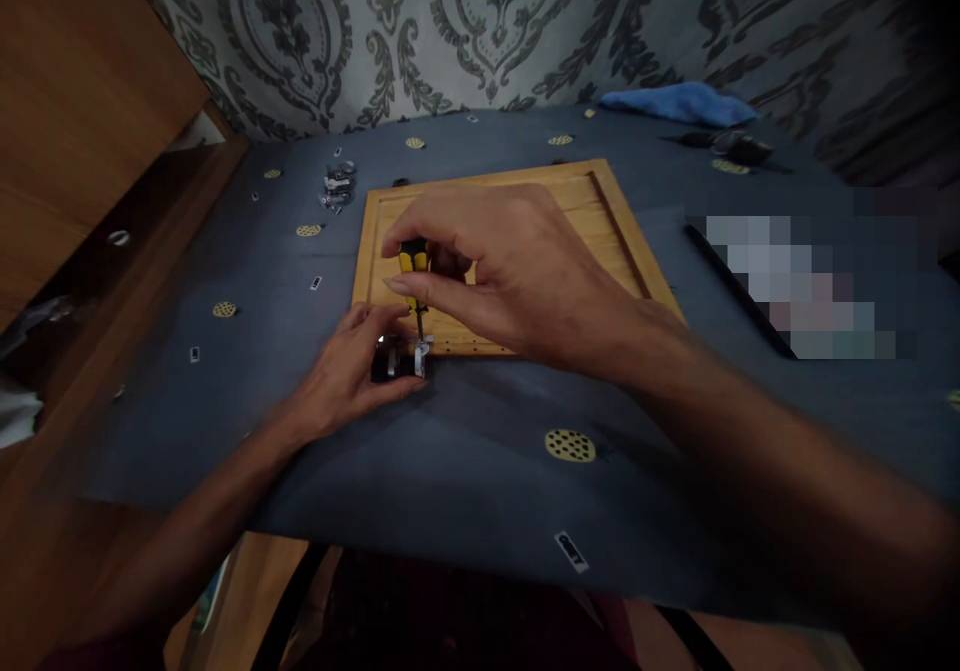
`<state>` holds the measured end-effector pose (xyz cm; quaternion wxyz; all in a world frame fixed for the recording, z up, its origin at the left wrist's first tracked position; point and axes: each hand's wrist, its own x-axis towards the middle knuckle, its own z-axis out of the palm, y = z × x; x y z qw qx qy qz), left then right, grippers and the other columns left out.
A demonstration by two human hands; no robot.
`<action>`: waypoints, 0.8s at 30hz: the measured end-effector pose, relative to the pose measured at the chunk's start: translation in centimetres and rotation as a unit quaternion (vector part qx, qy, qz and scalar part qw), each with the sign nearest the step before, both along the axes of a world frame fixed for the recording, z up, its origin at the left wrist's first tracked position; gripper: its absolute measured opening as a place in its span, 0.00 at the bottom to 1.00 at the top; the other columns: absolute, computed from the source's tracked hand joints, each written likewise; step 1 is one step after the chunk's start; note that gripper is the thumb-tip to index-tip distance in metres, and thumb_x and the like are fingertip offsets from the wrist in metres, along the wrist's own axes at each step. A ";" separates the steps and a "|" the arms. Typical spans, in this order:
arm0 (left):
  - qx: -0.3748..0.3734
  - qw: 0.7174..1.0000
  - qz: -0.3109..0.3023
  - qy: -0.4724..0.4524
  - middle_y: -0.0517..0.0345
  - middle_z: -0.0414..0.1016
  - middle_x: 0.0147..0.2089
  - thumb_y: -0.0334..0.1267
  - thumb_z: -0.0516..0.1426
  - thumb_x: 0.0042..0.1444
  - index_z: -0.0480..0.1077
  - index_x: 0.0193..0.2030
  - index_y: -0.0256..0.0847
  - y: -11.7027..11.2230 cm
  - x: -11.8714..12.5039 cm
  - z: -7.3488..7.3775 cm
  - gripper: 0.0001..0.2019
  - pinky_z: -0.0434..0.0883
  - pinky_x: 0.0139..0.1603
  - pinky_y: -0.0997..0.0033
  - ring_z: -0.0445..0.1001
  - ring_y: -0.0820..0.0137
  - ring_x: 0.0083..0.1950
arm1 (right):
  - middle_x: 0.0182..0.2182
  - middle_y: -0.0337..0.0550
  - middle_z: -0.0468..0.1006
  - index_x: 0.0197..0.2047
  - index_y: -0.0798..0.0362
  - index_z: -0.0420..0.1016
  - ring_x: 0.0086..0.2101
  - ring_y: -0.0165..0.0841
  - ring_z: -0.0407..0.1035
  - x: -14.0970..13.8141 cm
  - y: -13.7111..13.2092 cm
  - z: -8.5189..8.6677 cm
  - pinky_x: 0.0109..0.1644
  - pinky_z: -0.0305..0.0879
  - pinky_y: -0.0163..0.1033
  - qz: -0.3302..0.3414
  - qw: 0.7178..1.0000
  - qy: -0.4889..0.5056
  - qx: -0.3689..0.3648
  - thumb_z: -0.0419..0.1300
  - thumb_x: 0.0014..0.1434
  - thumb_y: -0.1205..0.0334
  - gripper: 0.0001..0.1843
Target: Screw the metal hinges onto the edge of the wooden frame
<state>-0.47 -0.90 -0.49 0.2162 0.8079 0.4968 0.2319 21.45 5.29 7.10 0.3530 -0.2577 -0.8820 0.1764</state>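
My right hand [495,266] is closed round the yellow and black handle of a small screwdriver [415,273], which stands upright. Its tip points down at a small metal fitting [405,359] by the near left corner of a wooden panel [592,201]. My left hand [352,371] is closed on that fitting and holds it against the panel's front edge. A row of small holes runs along that edge. The panel lies flat on a dark blue cloth [465,471] that covers the table.
More metal fittings [337,184] lie in a heap beyond the panel's left corner. A blue rag [679,103] and a dark tool [731,143] rest at the back right. A wooden cabinet [82,121] stands at the left. Patterned wallpaper is behind the table.
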 end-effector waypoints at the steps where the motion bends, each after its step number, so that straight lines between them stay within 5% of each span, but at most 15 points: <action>1: 0.001 1.000 0.001 0.000 0.55 0.79 0.52 0.44 0.68 0.59 0.64 0.62 0.48 0.0 0.0 0.0 0.27 0.77 0.56 0.52 0.77 0.56 0.55 | 0.36 0.36 0.82 0.42 0.49 0.77 0.38 0.33 0.77 0.1 -0.1 0.2 0.45 0.71 0.39 -0.010 1.000 0.011 -0.003 0.64 0.68 0.63 0.01; 9: 0.016 1.000 0.001 -0.004 0.50 0.79 0.56 0.47 0.70 0.58 0.63 0.65 0.46 0.0 -0.5 -0.6 0.32 0.74 0.61 0.49 0.75 0.54 0.60 | 0.28 0.35 0.77 0.37 0.49 0.76 0.27 0.30 0.75 0.9 1.0 0.8 0.35 0.74 0.38 -0.105 0.975 0.183 -0.068 0.72 0.64 0.56 0.10; 17: 0.068 0.993 0.076 -0.060 0.50 0.80 0.54 0.49 0.66 0.63 0.66 0.65 0.46 0.1 -1.7 0.2 0.28 0.76 0.59 0.52 0.78 0.55 0.58 | 0.26 0.35 0.78 0.35 0.51 0.76 0.24 0.28 0.77 3.0 4.5 -4.8 0.29 0.77 0.34 -0.094 0.912 0.291 -0.273 0.76 0.55 0.59 0.13; 24: 0.069 0.983 0.136 -0.099 0.51 0.82 0.52 0.44 0.60 0.68 0.69 0.59 0.44 0.8 -3.3 0.9 0.17 0.73 0.61 0.50 0.79 0.56 0.57 | 0.26 0.35 0.80 0.35 0.50 0.77 0.25 0.30 0.78 4.6 3.5 -8.3 0.31 0.80 0.35 -0.117 0.899 0.308 -0.290 0.79 0.50 0.54 0.17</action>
